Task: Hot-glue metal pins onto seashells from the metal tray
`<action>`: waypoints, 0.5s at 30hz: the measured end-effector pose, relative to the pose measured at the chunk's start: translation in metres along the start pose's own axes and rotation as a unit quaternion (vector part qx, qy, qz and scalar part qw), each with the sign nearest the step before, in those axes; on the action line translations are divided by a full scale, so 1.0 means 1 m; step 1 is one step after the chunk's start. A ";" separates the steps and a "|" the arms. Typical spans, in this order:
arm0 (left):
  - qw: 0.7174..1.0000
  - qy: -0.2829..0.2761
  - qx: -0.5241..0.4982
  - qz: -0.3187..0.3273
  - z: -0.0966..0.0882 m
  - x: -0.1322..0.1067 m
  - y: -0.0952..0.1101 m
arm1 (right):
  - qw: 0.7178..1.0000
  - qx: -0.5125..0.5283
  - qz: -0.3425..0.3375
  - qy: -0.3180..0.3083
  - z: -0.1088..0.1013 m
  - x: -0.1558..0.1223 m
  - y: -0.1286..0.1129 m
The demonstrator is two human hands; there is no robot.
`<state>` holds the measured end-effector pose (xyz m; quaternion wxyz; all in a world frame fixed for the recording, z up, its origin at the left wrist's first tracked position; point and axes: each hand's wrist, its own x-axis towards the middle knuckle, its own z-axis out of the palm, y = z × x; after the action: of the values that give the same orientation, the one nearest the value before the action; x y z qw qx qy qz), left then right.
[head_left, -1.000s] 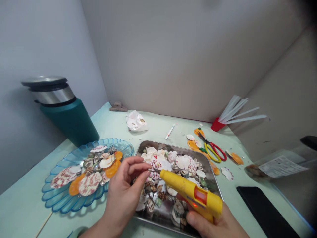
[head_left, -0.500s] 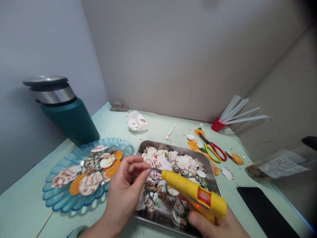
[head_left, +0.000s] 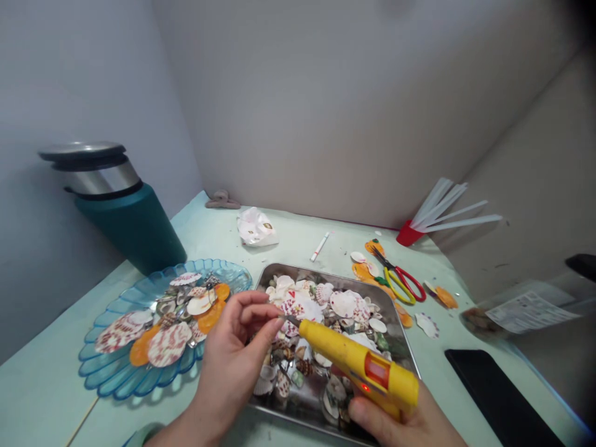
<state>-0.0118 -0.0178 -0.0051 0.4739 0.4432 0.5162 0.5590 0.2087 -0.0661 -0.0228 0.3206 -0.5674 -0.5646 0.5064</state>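
My right hand [head_left: 400, 425] grips a yellow glue gun [head_left: 356, 363] at the bottom right, with its metal nozzle pointing left. The nozzle tip meets the fingertips of my left hand [head_left: 237, 357], which pinch something too small to make out. Both hands hover over a metal tray [head_left: 405, 347] filled with seashells [head_left: 326, 307]. To the left, a blue scalloped glass plate [head_left: 107, 379] holds several more white, red-speckled and orange shells.
A teal flask with a steel lid [head_left: 116, 202] stands at the back left. Crumpled paper [head_left: 255, 228], a small white tube [head_left: 320, 246], scissors [head_left: 400, 279], loose shells and a red cup of glue sticks [head_left: 437, 214] lie behind the tray. A black flat object [head_left: 498, 397] lies at right.
The glue gun and both hands shifted only slightly; the nozzle stays at my left fingertips. Nothing else moved.
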 end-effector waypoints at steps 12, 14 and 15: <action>1.000 0.000 0.001 -0.003 -0.001 -0.001 -0.001 | 0.999 0.032 0.017 -0.007 0.004 -0.001 0.000; 1.000 0.002 0.000 -0.003 -0.002 -0.001 -0.002 | 0.998 0.050 0.024 -0.006 0.005 -0.001 0.000; 1.000 0.004 0.000 -0.003 -0.002 -0.001 -0.002 | 0.998 0.058 0.025 -0.003 0.005 0.000 -0.001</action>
<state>-0.0133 -0.0190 -0.0072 0.4732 0.4394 0.5194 0.5596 0.2038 -0.0675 -0.0234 0.3387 -0.5607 -0.5205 0.5477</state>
